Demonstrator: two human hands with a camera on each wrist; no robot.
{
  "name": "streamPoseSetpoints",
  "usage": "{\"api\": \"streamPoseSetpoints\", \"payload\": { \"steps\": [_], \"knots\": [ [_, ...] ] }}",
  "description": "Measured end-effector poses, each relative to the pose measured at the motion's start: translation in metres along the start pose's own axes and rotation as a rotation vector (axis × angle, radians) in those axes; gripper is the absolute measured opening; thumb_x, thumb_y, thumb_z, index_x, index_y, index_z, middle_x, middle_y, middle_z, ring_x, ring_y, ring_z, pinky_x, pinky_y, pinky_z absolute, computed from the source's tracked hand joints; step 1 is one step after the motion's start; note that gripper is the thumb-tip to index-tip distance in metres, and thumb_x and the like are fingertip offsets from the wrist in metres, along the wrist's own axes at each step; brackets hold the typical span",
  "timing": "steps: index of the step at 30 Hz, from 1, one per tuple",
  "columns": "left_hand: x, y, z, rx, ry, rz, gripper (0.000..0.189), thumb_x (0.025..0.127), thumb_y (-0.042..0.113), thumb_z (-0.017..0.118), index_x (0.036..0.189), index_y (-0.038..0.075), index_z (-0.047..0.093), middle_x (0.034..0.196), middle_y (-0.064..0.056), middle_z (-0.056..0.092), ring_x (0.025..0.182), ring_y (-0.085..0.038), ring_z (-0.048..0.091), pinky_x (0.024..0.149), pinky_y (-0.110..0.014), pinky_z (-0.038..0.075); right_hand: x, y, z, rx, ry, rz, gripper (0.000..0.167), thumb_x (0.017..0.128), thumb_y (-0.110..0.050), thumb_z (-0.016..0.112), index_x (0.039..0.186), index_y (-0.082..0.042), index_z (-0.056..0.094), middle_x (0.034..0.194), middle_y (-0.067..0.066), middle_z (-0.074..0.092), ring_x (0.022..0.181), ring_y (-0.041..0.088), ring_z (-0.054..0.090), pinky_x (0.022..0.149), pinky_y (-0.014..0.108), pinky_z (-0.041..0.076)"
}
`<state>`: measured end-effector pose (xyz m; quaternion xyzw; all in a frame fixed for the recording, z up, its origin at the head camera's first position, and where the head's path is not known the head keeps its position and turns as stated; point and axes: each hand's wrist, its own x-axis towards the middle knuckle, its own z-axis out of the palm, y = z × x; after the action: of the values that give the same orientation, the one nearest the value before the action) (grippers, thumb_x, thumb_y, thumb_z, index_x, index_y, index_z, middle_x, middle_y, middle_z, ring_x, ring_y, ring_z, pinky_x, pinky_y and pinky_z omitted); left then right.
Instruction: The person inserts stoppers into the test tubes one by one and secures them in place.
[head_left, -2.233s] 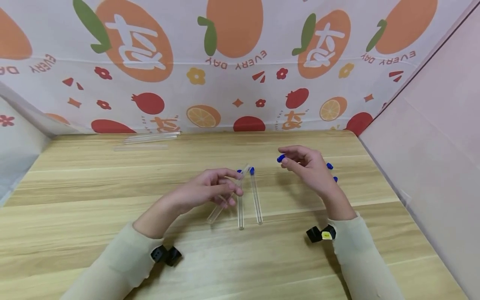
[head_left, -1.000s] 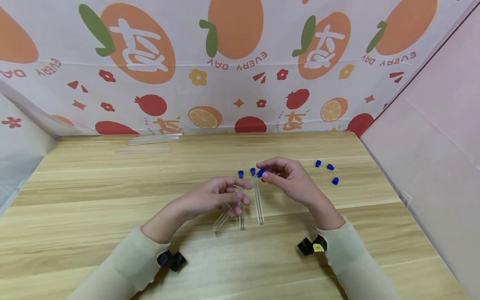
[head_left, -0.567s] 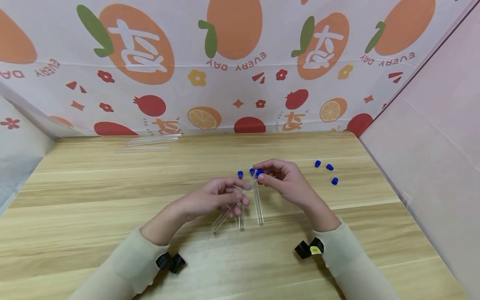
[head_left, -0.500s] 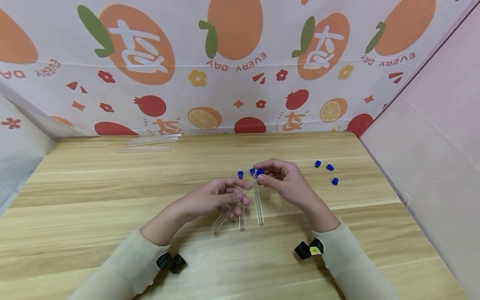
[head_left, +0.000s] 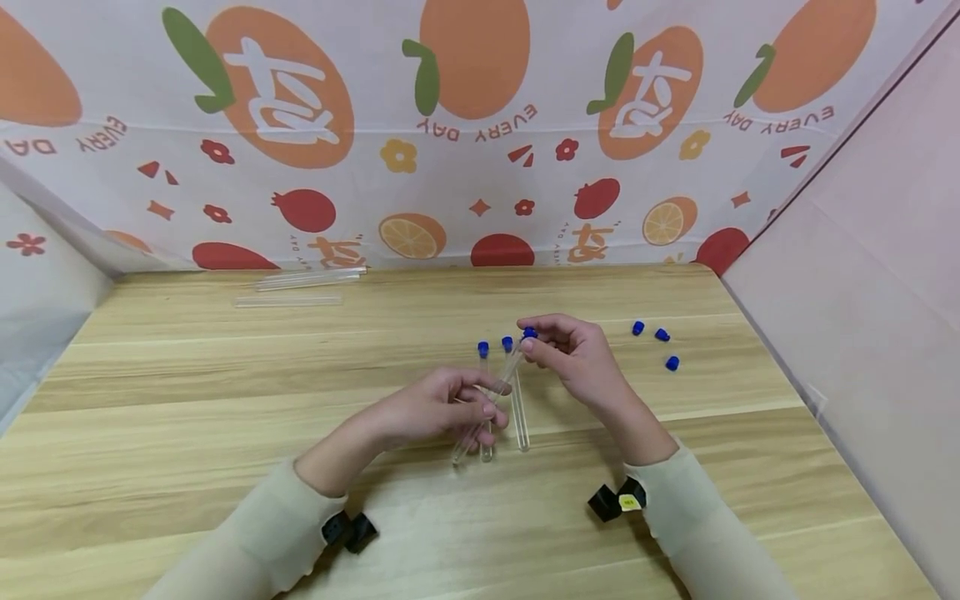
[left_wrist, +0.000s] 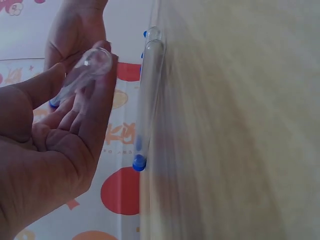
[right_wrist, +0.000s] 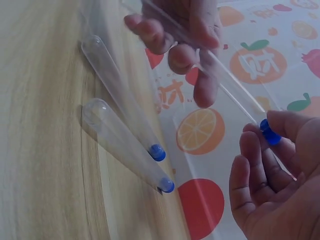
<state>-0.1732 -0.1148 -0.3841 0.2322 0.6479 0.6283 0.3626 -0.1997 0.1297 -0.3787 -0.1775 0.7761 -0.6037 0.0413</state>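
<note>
My left hand (head_left: 442, 410) holds a clear test tube (right_wrist: 232, 85) between thumb and fingers, tilted, its rounded end toward me in the left wrist view. With thumb and fingertips, my right hand (head_left: 573, 354) pinches a blue stopper (right_wrist: 270, 132) at the tube's upper end. How deep the stopper sits in the mouth I cannot tell. Below the hands, two stoppered tubes lie side by side on the table: one test tube (head_left: 521, 417) in plain sight, the other test tube (right_wrist: 122, 90) partly hidden behind my left hand in the head view.
Three loose blue stoppers (head_left: 662, 335) lie on the wooden table (head_left: 187, 400) to the right. Several clear tubes (head_left: 288, 301) rest at the back left. A fruit-print cloth (head_left: 450, 183) hangs behind the table, and a pale wall stands at the right.
My right hand came in from the right with the stopper and met the tube's mouth. Since half a second ago, both hands have shifted slightly right, and the tube stands a little steeper.
</note>
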Motion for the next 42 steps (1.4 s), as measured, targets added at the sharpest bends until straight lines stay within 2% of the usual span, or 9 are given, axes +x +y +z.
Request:
{"api": "streamPoseSetpoints", "payload": {
  "steps": [6,10,15,20,30,34,42],
  "knots": [
    [-0.001,0.000,0.002,-0.042,0.009,0.000,0.039,0.106,0.009,0.046,0.141,-0.008,0.045,0.115,-0.033,0.064,0.080,-0.020,0.071,0.066,-0.029,0.060,0.000,0.000,0.000,0.033,0.006,0.008,0.028,0.103,-0.021,0.058,0.125,-0.007,0.069,0.110,0.013,0.071,0.090,0.021,0.069,0.079,0.032,0.059],
    [-0.002,0.000,0.003,-0.041,0.013,0.012,0.040,0.107,0.011,0.044,0.142,-0.008,0.044,0.115,-0.034,0.062,0.078,-0.020,0.070,0.065,-0.028,0.059,0.000,0.001,0.001,0.070,0.031,0.017,0.028,0.103,-0.019,0.057,0.126,-0.006,0.067,0.106,0.013,0.072,0.089,0.019,0.070,0.079,0.032,0.059],
    [-0.001,0.003,0.003,-0.048,0.027,0.025,0.038,0.108,0.011,0.042,0.140,-0.009,0.045,0.114,-0.033,0.062,0.075,-0.018,0.069,0.063,-0.027,0.059,0.002,-0.001,0.000,0.134,0.074,0.049,0.023,0.101,-0.018,0.061,0.116,-0.001,0.065,0.100,0.010,0.074,0.086,0.018,0.071,0.078,0.032,0.059],
    [0.001,0.005,0.004,-0.037,0.051,0.043,0.038,0.107,0.011,0.044,0.138,-0.012,0.046,0.110,-0.031,0.063,0.070,-0.015,0.067,0.059,-0.025,0.058,0.003,-0.003,0.001,0.128,0.092,0.062,0.023,0.099,-0.019,0.063,0.108,0.002,0.067,0.099,0.008,0.074,0.087,0.018,0.071,0.079,0.031,0.059],
    [0.002,0.005,0.010,-0.007,0.150,0.075,0.035,0.105,0.006,0.047,0.131,-0.017,0.050,0.099,-0.024,0.066,0.062,-0.012,0.065,0.055,-0.024,0.057,0.004,0.001,0.014,0.157,0.174,0.033,0.021,0.098,-0.015,0.066,0.102,0.006,0.068,0.101,0.012,0.076,0.086,0.014,0.073,0.074,0.028,0.058],
    [0.002,0.003,0.011,-0.008,0.157,0.076,0.035,0.105,0.005,0.047,0.131,-0.018,0.050,0.097,-0.022,0.066,0.062,-0.012,0.064,0.054,-0.024,0.057,0.002,0.004,0.017,0.190,0.178,0.036,0.022,0.098,-0.016,0.065,0.102,0.005,0.068,0.105,0.018,0.074,0.088,0.015,0.073,0.074,0.027,0.057],
    [0.001,0.000,0.010,0.012,0.142,0.084,0.034,0.105,0.006,0.046,0.128,-0.019,0.051,0.090,-0.017,0.065,0.059,-0.010,0.062,0.052,-0.024,0.056,-0.001,0.007,0.020,0.251,0.157,0.079,0.022,0.099,-0.017,0.064,0.101,0.005,0.065,0.114,0.022,0.071,0.093,0.017,0.073,0.081,0.034,0.059]
  ]
}}
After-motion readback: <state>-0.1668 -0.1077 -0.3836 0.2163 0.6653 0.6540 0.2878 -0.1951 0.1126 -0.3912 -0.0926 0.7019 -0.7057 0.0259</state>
